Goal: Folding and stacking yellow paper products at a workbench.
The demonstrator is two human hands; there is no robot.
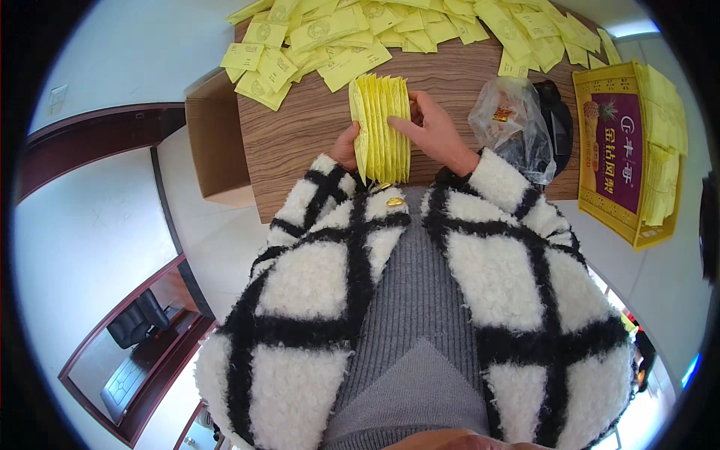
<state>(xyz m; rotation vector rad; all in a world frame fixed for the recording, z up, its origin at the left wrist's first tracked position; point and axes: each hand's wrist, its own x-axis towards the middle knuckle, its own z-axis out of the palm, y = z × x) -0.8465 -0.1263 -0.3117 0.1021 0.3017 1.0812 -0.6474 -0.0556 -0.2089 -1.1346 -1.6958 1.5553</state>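
Though thin, yellow packets (381, 135) between hands (345, 147) (439, 135)

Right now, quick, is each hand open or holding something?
Left hand: holding the stack of yellow packets by its left side.
Right hand: holding the same stack, thumb resting on it.

Bright, diffuse light; the fingers (406, 128) look fairly clear. Far right beyond them, glare (634, 28) burns white; far left, dark trim (105, 136) bows.

Prob. office — blk chair (139, 319)
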